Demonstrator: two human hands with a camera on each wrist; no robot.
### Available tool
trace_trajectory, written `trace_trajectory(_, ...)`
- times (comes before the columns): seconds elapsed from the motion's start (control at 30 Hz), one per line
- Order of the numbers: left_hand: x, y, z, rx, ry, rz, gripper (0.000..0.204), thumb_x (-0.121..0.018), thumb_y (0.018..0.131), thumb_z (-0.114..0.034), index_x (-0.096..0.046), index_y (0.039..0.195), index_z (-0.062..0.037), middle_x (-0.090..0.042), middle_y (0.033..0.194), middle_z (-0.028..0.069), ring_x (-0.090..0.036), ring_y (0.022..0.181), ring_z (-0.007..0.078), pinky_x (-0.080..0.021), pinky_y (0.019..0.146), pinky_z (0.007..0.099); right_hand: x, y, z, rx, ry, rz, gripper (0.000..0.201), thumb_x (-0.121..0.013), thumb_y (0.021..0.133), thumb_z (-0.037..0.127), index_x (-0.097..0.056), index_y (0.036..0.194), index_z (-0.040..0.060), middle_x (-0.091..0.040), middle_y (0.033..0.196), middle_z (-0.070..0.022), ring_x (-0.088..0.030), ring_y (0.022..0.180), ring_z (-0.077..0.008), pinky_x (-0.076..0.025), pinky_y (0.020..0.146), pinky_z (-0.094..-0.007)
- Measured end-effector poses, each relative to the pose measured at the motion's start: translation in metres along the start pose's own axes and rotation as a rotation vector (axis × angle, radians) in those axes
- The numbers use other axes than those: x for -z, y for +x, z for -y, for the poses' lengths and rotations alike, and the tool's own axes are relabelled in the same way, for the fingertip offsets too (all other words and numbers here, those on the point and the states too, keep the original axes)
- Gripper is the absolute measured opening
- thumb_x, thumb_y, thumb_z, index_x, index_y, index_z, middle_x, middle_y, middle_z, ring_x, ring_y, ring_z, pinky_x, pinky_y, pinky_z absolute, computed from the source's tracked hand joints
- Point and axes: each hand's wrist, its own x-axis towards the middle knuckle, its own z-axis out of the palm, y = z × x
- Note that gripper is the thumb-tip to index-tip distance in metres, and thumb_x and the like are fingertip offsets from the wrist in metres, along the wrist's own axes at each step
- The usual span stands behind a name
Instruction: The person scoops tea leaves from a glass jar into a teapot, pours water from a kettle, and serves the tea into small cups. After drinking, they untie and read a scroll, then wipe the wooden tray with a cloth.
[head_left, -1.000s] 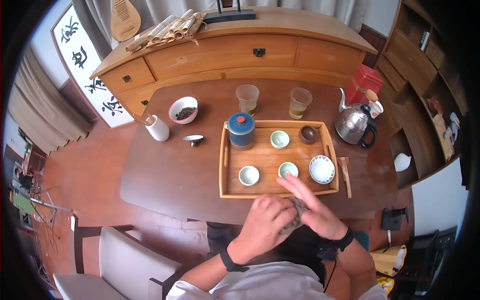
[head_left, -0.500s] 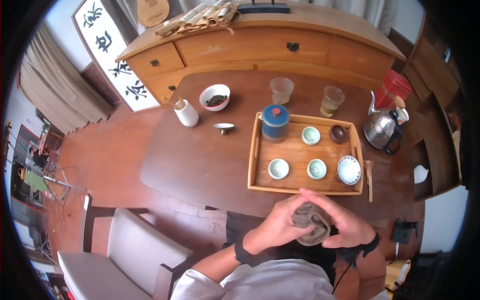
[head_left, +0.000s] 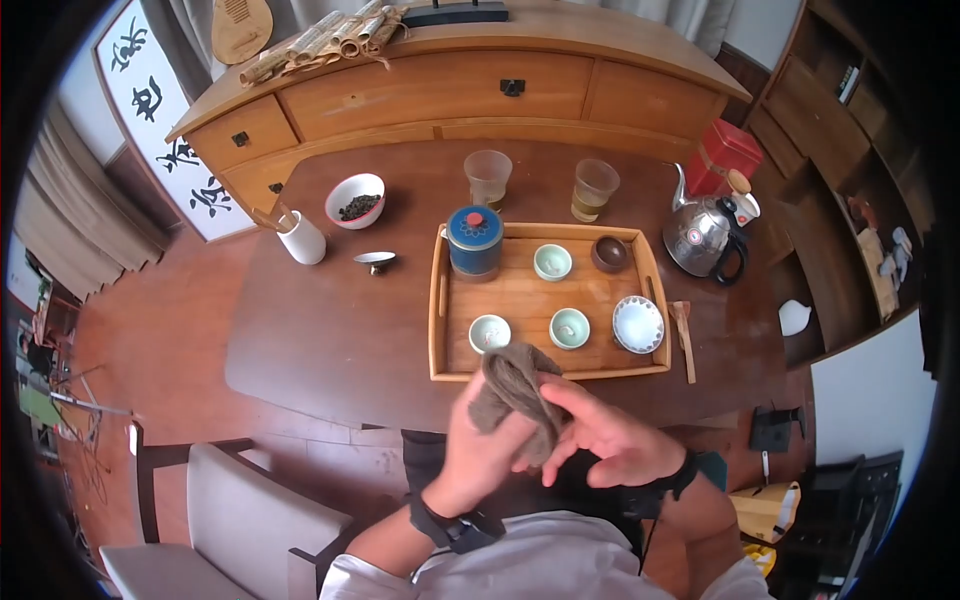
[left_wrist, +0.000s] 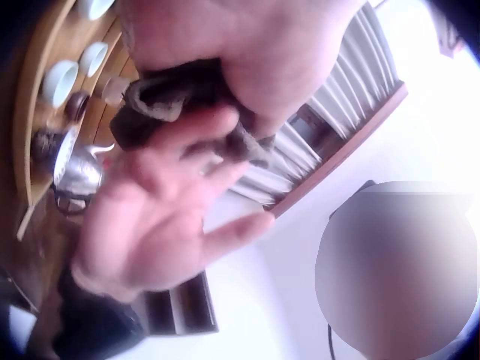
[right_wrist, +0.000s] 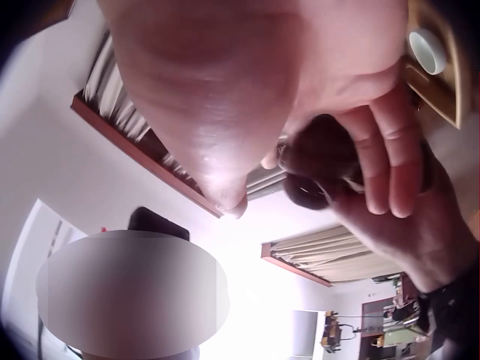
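Note:
A grey-brown cloth (head_left: 515, 390), folded and bunched, is held up in front of the tray's near edge. My left hand (head_left: 475, 450) grips it from the left, thumb across it. My right hand (head_left: 622, 448) is beside the cloth's right side, its fingers loosely extended against it and thumb apart. In the left wrist view, the dark cloth (left_wrist: 184, 97) lies between my left hand (left_wrist: 255, 45) and the spread right hand (left_wrist: 161, 217). The right wrist view shows my right hand (right_wrist: 255, 82) partly covering the cloth (right_wrist: 326, 150), with my left hand (right_wrist: 405, 225) behind.
A wooden tray (head_left: 437, 330) bears small cups, a patterned bowl (head_left: 638, 325) and a blue lidded pot (head_left: 474, 245). Around it stand a kettle (head_left: 700, 240), two glasses, a bowl of dark leaves (head_left: 356, 202) and a white holder (head_left: 302, 240). A chair (head_left: 250, 505) is at the lower left.
The cloth has gone from a compact roll between both palms to a looser, taller bundle in my left hand. My right hand has moved off its side, with fingers spread.

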Motion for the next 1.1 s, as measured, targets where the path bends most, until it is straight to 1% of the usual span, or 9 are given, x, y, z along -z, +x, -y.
trace_trajectory(0.13, 0.011, -0.001, -0.003, 0.092, 0.14, 0.126, 0.037, -0.066, 0.088, -0.004, -0.055, 0.123, -0.0015, -0.064, 0.097, 0.0026, -0.059, 0.075, 0.0057, -0.048, 0.059, 0.0215, -0.002, 0.001, 0.0, 0.044, -0.306, 0.069, 0.079, -0.065, 0.094, 0.014, -0.017, 0.156, 0.0059, -0.01, 0.161, -0.0135, -0.06, 0.104, -0.0191, -0.054, 0.087, -0.0324)
trace_trajectory(0.3, 0.022, -0.003, 0.002, 0.213, 0.157, 0.179, 0.037, -0.07, 0.085, -0.003, -0.058, 0.12, -0.0022, -0.065, 0.097, 0.0026, -0.061, 0.08, 0.0079, -0.052, 0.068, 0.024, 0.007, -0.002, 0.004, -0.09, -0.272, 0.058, 0.088, -0.07, 0.091, 0.037, -0.019, 0.156, 0.0072, -0.012, 0.16, -0.0136, -0.056, 0.119, -0.0292, -0.055, 0.088, -0.0403)
trace_trajectory(0.47, 0.032, 0.002, 0.002, -0.115, 0.525, 0.197, 0.041, -0.075, 0.08, -0.002, -0.06, 0.118, -0.001, -0.068, 0.101, 0.0038, -0.065, 0.092, 0.0129, -0.053, 0.084, 0.0305, 0.014, -0.009, 0.035, -0.106, -0.179, -0.036, 0.09, -0.068, 0.09, 0.045, -0.018, 0.156, 0.0099, -0.012, 0.162, -0.0176, -0.046, 0.131, -0.0352, -0.054, 0.089, -0.0476)
trace_trajectory(0.57, 0.038, 0.006, -0.006, -0.007, 0.227, 0.017, 0.041, -0.071, 0.085, -0.002, -0.057, 0.124, -0.001, -0.067, 0.111, 0.006, -0.064, 0.101, 0.0139, -0.051, 0.09, 0.03, 0.013, -0.019, 0.033, 0.24, 0.08, -0.279, 0.095, -0.07, 0.088, 0.046, -0.015, 0.157, 0.0106, -0.015, 0.162, -0.0141, -0.04, 0.138, -0.0352, -0.051, 0.094, -0.0474)
trace_trajectory(0.6, 0.034, 0.006, -0.003, 0.017, 0.115, 0.0, 0.041, -0.069, 0.086, -0.003, -0.056, 0.125, -0.0011, -0.067, 0.111, 0.0055, -0.063, 0.101, 0.013, -0.051, 0.089, 0.0296, 0.009, -0.016, 0.028, 0.196, 0.061, -0.292, 0.095, -0.067, 0.088, 0.051, -0.013, 0.157, 0.0127, -0.014, 0.163, -0.0145, -0.026, 0.145, -0.0396, -0.048, 0.096, -0.0553)
trace_trajectory(0.73, 0.003, -0.007, 0.015, -0.008, 0.163, 0.058, 0.038, -0.07, 0.087, -0.004, -0.056, 0.122, -0.0019, -0.065, 0.107, 0.0026, -0.06, 0.098, 0.0098, -0.051, 0.086, 0.028, -0.004, 0.003, -0.006, 0.267, -0.424, -0.062, 0.074, -0.06, 0.095, 0.037, -0.027, 0.152, 0.0014, -0.014, 0.162, -0.0209, -0.017, 0.15, -0.0338, -0.015, 0.12, -0.0419)
trace_trajectory(0.83, 0.012, -0.005, 0.015, 0.049, 0.456, 0.185, 0.04, -0.077, 0.078, -0.006, -0.061, 0.114, -0.002, -0.068, 0.105, 0.0074, -0.066, 0.096, 0.0161, -0.052, 0.083, 0.0312, 0.004, 0.004, 0.003, 0.163, -0.59, 0.041, 0.084, -0.062, 0.094, 0.047, -0.019, 0.157, 0.0138, -0.007, 0.163, -0.0201, -0.02, 0.148, -0.0371, -0.019, 0.117, -0.0484)
trace_trajectory(0.93, 0.015, -0.001, 0.007, -0.138, 0.711, 0.306, 0.042, -0.079, 0.071, -0.005, -0.063, 0.11, -0.0012, -0.067, 0.105, 0.013, -0.068, 0.096, 0.0253, -0.053, 0.084, 0.0334, -0.006, -0.001, 0.0, 0.081, 0.102, -0.116, 0.097, -0.06, 0.091, 0.058, 0.001, 0.158, 0.0225, -0.009, 0.162, -0.023, -0.026, 0.145, -0.0391, -0.024, 0.115, -0.0516)
trace_trajectory(1.1, 0.021, 0.01, -0.005, -0.282, 0.825, 0.382, 0.046, -0.081, 0.067, -0.003, -0.063, 0.11, -0.0019, -0.066, 0.106, 0.0149, -0.067, 0.096, 0.0313, -0.053, 0.083, 0.0354, 0.001, -0.007, -0.001, 0.112, 0.208, -0.117, 0.095, -0.057, 0.094, 0.056, 0.004, 0.158, 0.0223, -0.013, 0.16, -0.0266, -0.036, 0.14, -0.0413, -0.03, 0.112, -0.0525)
